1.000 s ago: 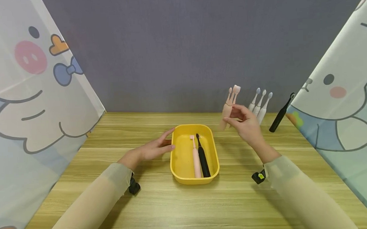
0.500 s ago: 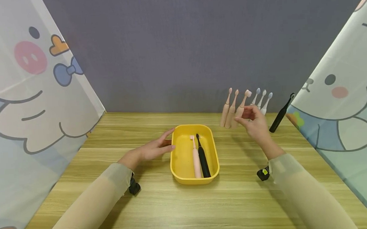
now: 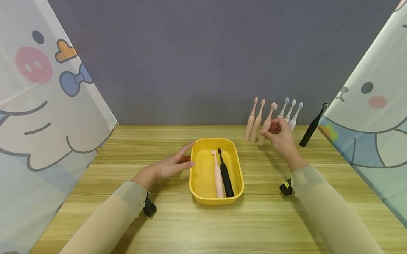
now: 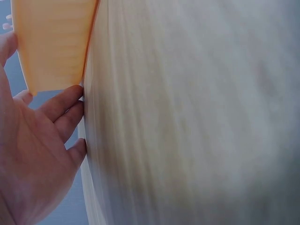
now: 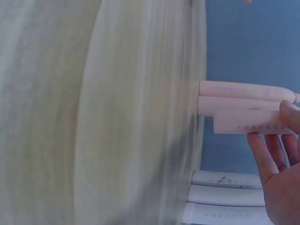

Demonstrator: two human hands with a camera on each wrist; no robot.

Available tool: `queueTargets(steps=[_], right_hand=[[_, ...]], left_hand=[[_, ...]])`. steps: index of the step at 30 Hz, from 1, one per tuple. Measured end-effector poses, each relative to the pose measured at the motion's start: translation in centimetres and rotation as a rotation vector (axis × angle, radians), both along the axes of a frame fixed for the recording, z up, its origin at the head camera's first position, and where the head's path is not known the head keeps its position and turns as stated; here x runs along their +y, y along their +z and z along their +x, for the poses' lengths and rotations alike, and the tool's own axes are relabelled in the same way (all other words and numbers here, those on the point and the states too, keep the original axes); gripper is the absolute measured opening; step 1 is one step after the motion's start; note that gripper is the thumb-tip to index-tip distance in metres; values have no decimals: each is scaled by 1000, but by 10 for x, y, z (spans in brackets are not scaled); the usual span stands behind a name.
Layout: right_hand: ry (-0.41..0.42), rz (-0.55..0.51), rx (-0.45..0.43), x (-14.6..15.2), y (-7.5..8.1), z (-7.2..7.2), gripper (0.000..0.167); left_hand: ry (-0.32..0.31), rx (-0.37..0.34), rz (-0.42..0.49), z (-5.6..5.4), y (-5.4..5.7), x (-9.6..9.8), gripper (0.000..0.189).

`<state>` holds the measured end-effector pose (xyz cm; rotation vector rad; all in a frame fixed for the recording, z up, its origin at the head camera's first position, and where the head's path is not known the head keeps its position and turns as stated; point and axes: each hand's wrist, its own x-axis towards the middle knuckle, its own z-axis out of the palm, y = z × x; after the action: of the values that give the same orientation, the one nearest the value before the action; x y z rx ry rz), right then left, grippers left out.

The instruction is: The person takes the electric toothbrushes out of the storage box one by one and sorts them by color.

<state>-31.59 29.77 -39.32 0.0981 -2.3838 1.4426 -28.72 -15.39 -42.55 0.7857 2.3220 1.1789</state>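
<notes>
My right hand [image 3: 281, 136] pinches a pink electric toothbrush [image 5: 234, 122] by its handle, brush head up. Two more pink toothbrushes [image 3: 253, 124] stand upright just left of it. In the right wrist view the held handle's base sits back from the others' bases; whether it touches the table I cannot tell. My left hand [image 3: 171, 164] rests its spread fingers against the left side of a yellow bin [image 3: 200, 172], also seen in the left wrist view [image 4: 56, 42]. Inside the bin lie a pink toothbrush [image 3: 218, 179] and a black toothbrush [image 3: 227, 179] side by side.
Several white toothbrushes [image 5: 225, 194] stand behind and right of my right hand, partly hidden by it. Further right a black toothbrush [image 3: 311, 130] stands alone. A grey panel [image 3: 187, 59] closes the table's back, with printed cloths [image 3: 391, 134] along both sides.
My right hand has moved right and slightly down with the pink toothbrush, uncovering the two pink ones to its left. My left hand and the bin have stayed put.
</notes>
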Motion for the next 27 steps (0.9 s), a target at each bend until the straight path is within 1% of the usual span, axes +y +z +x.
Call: queueTargets(steps=[10, 13, 18, 27], right_hand=[[-24, -29, -42, -2, -8, -9, 57], [-38, -19, -50, -3, -9, -12, 56], [-53, -1, -42, -4, -10, -15, 56], [-67, 13, -42, -5, -12, -17, 56]], left_hand=[[-3, 0, 6, 1, 2, 0, 85], [0, 2, -3, 2, 3, 0, 85], [5, 4, -10, 2, 3, 0, 85], [10, -1, -17, 0, 0, -1, 86]])
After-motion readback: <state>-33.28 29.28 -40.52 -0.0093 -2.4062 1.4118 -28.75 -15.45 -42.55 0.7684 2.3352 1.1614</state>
